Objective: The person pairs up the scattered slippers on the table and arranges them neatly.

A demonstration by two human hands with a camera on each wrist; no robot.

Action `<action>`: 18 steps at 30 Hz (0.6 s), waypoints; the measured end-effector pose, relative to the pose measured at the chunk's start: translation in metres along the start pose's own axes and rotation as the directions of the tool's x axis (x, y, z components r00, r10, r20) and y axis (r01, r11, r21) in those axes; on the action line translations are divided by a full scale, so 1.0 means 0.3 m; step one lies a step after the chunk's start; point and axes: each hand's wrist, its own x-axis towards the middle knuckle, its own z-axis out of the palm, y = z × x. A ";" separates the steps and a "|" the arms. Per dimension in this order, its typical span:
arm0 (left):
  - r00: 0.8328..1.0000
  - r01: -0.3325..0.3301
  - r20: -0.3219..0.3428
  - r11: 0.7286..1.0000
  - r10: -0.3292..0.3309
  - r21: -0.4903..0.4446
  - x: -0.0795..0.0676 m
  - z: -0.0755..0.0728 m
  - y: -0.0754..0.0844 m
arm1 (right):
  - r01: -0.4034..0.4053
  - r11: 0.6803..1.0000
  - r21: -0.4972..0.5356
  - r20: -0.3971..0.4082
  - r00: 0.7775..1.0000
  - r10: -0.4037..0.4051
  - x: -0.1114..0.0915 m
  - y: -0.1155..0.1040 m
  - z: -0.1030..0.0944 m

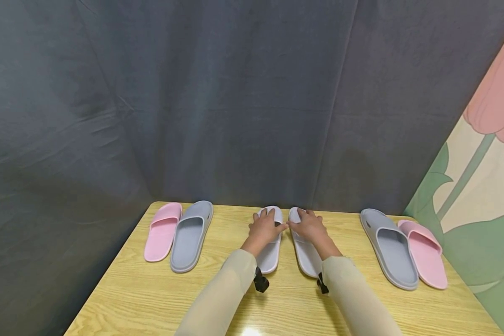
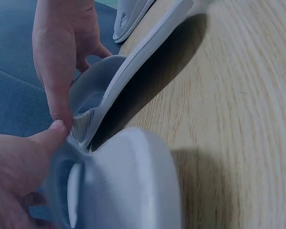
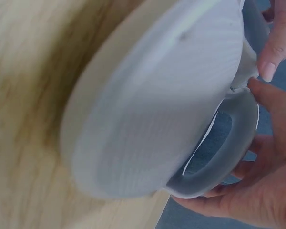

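Observation:
My left hand point(image 1: 263, 228) grips the strap of a pale lavender slipper point(image 1: 270, 257) at the middle of the table. Its mate, the right slipper point(image 1: 307, 259), has its strap held by my right hand point(image 1: 311, 227). Both toes point to the far side, and the thumbs nearly meet between the straps. From the left wrist, the left slipper point(image 2: 128, 183) shows close up with a shadow below its raised heel. In the right wrist view the right slipper's sole point(image 3: 152, 109) tilts above the wood, fingers wrapped about its strap.
On the left lie a pink slipper point(image 1: 161, 238) and a grey slipper point(image 1: 187, 245), side by side. Another grey slipper point(image 1: 392, 254) overlaps a pink one point(image 1: 428, 261) on the right. A dark curtain point(image 1: 252, 102) hangs behind the wooden table point(image 1: 130, 303); a flower-patterned panel point(image 1: 479, 200) borders the right.

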 end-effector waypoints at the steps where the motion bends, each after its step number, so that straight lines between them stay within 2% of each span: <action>1: 1.000 0.000 -0.001 1.000 0.000 -0.004 -0.001 0.001 0.000 | 0.007 1.000 -0.005 -0.002 1.000 -0.007 0.001 0.000 -0.001; 5: 1.000 -0.004 -0.020 1.000 0.004 -0.013 -0.004 0.002 0.000 | 0.028 0.999 -0.016 -0.003 1.000 -0.028 0.004 0.001 -0.005; 18: 1.000 -0.007 -0.027 0.999 0.008 0.043 -0.020 0.002 0.001 | 0.040 0.997 -0.071 -0.004 0.999 -0.040 0.013 0.000 0.009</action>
